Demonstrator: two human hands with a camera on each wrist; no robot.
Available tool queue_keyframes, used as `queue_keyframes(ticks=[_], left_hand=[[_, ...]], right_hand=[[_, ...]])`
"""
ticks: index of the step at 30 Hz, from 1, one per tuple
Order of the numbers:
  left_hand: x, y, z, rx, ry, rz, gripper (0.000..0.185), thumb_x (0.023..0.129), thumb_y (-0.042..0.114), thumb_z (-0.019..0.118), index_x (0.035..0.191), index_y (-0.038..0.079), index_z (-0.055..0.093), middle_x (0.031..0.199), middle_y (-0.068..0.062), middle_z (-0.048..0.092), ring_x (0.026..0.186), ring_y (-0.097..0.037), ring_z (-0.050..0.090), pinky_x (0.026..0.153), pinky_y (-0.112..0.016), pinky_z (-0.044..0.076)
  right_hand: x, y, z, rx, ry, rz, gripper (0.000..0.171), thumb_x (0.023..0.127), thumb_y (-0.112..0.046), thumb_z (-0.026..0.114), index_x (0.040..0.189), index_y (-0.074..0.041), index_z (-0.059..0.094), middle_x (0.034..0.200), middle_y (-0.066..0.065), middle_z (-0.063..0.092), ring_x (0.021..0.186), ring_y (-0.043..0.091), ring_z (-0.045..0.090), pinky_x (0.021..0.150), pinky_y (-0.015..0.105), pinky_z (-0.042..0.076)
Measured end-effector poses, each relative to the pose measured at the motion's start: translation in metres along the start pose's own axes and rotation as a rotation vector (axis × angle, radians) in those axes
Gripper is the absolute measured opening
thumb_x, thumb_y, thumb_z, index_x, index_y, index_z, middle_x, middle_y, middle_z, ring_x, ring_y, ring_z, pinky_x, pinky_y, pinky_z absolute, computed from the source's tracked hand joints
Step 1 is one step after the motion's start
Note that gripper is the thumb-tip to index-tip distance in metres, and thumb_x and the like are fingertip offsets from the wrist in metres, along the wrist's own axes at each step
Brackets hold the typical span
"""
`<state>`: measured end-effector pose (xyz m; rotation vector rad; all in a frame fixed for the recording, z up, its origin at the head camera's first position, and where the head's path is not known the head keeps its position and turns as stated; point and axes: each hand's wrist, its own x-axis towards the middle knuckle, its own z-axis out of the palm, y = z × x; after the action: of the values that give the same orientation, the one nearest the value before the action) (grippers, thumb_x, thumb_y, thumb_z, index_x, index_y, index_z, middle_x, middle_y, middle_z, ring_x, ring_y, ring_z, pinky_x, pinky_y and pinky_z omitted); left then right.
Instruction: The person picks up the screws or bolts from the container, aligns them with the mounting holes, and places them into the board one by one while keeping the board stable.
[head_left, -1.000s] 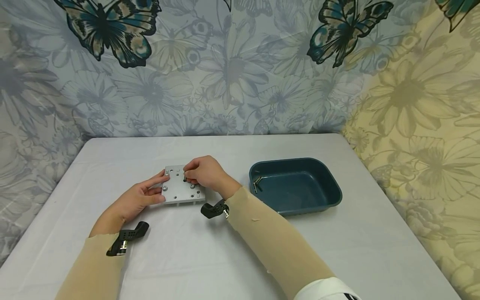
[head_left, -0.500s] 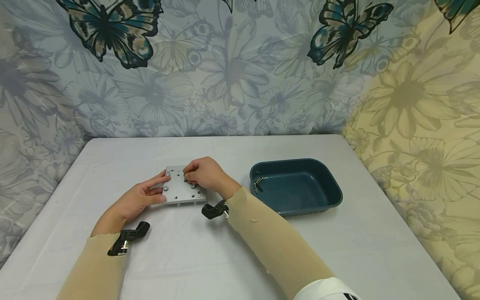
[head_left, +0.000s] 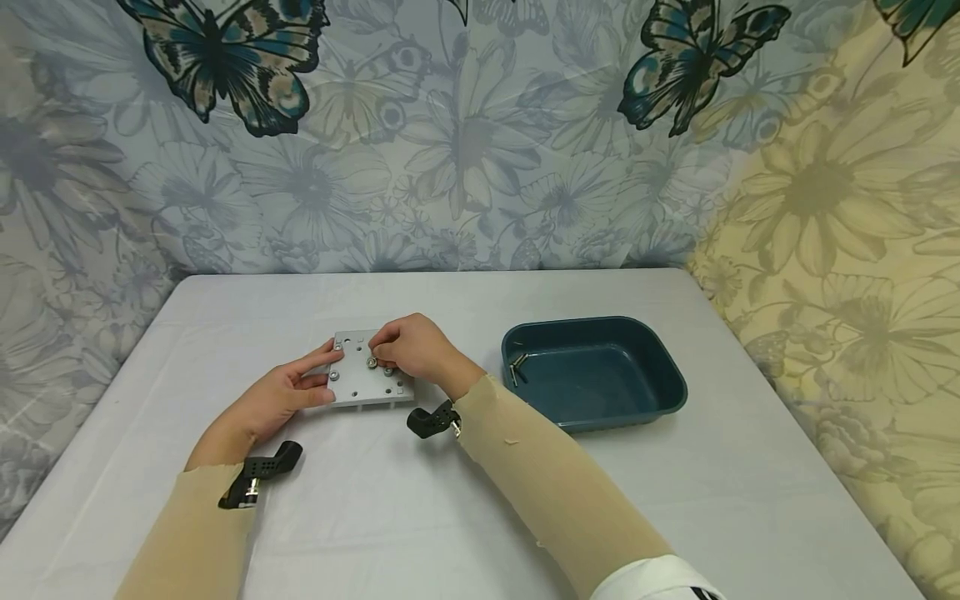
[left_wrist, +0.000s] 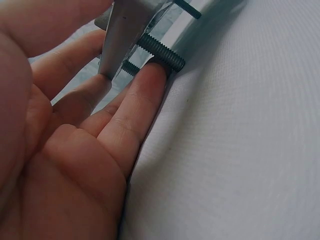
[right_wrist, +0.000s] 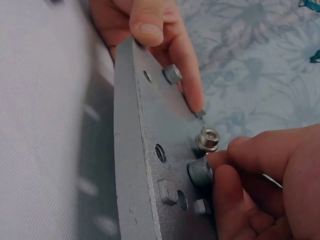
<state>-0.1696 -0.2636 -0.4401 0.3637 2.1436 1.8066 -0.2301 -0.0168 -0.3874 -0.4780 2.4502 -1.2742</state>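
Light grey metal plate (head_left: 363,382) with silver screws (right_wrist: 207,139) at centre, dark teal tray (head_left: 596,371) to the right, white bench (head_left: 465,508), beige sleeves (head_left: 551,479), black wrist mounts (head_left: 261,473), far backdrop (head_left: 480,133) pale blue-grey and yellow floral with teal-black butterflies.

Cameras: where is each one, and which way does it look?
Head: on the head, looking down at the table, tray, both hands and sleeves.
Left wrist: on the left wrist, looking along the left hand at the plate underside and screw threads.
Right wrist: on the right wrist, looking at the right hand pinching a screw.
All three share the plate.
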Motion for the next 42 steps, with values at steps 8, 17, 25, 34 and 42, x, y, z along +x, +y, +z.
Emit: queue_keyframes(ticks=[8,17,25,34,42], left_hand=[[0.004,0.002,0.0,0.003,-0.002,-0.001,0.071,0.091,0.007,0.073,0.152,-0.001,0.037,0.166,-0.008,0.006,0.137,-0.037,0.034,0.094,-0.019,0.045],[0.006,0.002,0.001,-0.01,-0.014,0.003,0.071,0.092,0.007,0.072,0.153,-0.001,0.036,0.166,-0.008,0.004,0.13,-0.016,0.044,0.094,-0.021,0.046],[0.008,0.002,0.002,-0.012,-0.018,0.001,0.071,0.092,0.007,0.072,0.153,-0.001,0.037,0.166,-0.007,0.004,0.139,-0.037,0.03,0.094,-0.019,0.046],[0.006,0.003,0.003,0.007,0.002,0.002,0.071,0.09,0.005,0.073,0.151,-0.002,0.038,0.166,-0.008,0.006,0.131,-0.021,0.043,0.095,-0.019,0.045],[-0.003,0.003,0.004,0.024,0.005,-0.012,0.073,0.09,0.009,0.075,0.152,-0.002,0.038,0.166,-0.007,0.005,0.138,-0.04,0.031,0.094,-0.017,0.044]], right_hand=[[0.001,0.001,-0.003,-0.02,-0.004,-0.015,0.015,0.091,-0.019,0.074,0.105,-0.017,0.079,0.084,-0.011,0.07,0.078,0.01,0.063,0.069,0.027,0.051],[0.001,-0.001,-0.001,-0.14,0.048,-0.048,0.01,0.092,-0.019,0.072,0.1,-0.017,0.079,0.083,-0.015,0.067,0.079,0.01,0.059,0.069,0.026,0.048],[-0.001,-0.002,-0.002,-0.135,0.062,-0.042,0.011,0.095,-0.017,0.069,0.101,-0.015,0.078,0.081,-0.012,0.067,0.077,0.01,0.059,0.068,0.025,0.048],[-0.028,0.005,-0.025,0.757,0.152,0.098,0.025,0.096,-0.013,0.067,0.119,-0.003,0.07,0.111,0.01,0.069,0.089,0.023,0.069,0.074,0.028,0.056],[-0.101,0.014,-0.085,1.075,0.187,-0.014,0.038,0.1,-0.017,0.062,0.135,-0.001,0.058,0.126,0.014,0.063,0.087,0.022,0.068,0.074,0.027,0.055]])
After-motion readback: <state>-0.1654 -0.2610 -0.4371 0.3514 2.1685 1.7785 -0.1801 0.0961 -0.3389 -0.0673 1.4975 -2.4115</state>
